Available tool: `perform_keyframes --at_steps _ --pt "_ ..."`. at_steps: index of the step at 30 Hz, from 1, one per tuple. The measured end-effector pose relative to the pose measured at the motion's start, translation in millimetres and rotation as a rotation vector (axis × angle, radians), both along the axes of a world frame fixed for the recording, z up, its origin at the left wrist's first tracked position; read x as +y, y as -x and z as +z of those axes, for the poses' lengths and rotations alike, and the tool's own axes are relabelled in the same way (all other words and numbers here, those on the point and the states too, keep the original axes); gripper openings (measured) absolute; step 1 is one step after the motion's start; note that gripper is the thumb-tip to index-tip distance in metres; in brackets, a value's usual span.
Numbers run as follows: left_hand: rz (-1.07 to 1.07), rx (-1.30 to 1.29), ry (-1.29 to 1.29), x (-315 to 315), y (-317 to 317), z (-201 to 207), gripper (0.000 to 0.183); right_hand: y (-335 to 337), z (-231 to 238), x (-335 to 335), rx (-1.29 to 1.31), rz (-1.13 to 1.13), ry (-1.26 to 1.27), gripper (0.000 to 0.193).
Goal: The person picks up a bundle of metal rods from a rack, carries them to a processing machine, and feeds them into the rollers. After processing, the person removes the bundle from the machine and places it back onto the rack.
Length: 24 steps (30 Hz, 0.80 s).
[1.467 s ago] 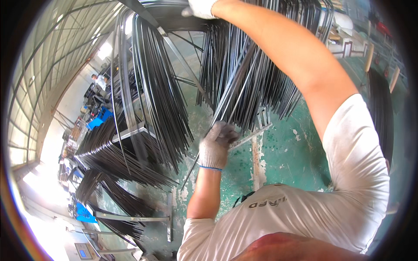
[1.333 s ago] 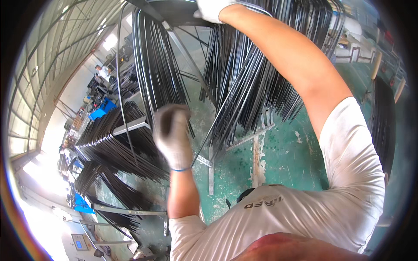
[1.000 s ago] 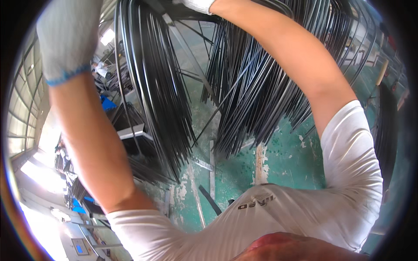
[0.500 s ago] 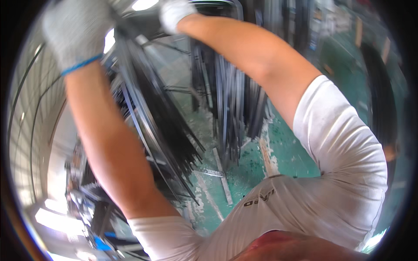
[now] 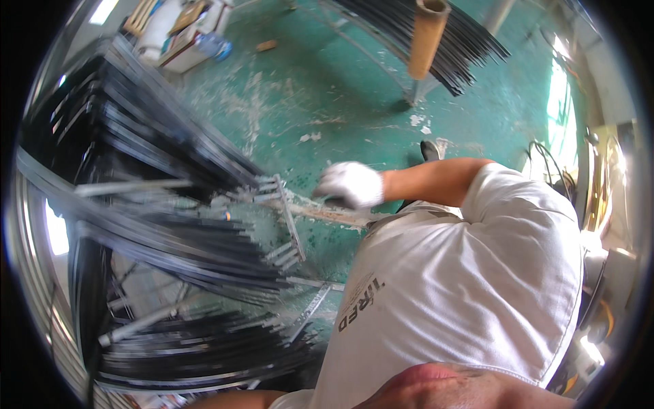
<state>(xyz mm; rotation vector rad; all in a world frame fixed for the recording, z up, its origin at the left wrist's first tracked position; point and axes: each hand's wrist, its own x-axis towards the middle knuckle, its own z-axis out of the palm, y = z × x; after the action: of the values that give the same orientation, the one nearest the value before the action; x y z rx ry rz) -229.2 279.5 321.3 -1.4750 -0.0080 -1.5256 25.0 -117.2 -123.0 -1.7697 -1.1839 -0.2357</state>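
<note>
My right hand (image 5: pixel 351 185), in a white knit glove with a dark patch at the palm side, hangs in front of my body above the green floor. Motion blurs its fingers, and I see no object in it. Nearest to it is a light metal rack foot with short prongs (image 5: pixel 289 218). Long thin black strips (image 5: pixel 197 252) lie in several bundles on a rack to the left, their ends fanned toward me. Only a bit of my left arm (image 5: pixel 238 399) shows at the lower edge; the left hand is out of view.
Another stack of black strips (image 5: pixel 470 51) lies at the far side, with an upright brown cardboard tube (image 5: pixel 428 41) beside it. A white cabinet (image 5: pixel 194 58) and a blue plastic bottle (image 5: pixel 214 46) are at the far left. Cables (image 5: pixel 548 163) hang at the right.
The view has swung round. My right hand has come down from the far racks to in front of my body, and my left hand has gone out of view.
</note>
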Motion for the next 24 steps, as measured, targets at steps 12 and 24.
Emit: perform_keyframes --at_steps 12,24 --pt "-1.044 0.934 1.915 -411 -398 -349 0.016 -242 -210 -460 0.764 -1.367 0.626 0.077" --pt "-0.959 1.581 1.552 -677 -620 -426 0.018 -349 -253 -439 0.950 -1.199 1.085 0.112"
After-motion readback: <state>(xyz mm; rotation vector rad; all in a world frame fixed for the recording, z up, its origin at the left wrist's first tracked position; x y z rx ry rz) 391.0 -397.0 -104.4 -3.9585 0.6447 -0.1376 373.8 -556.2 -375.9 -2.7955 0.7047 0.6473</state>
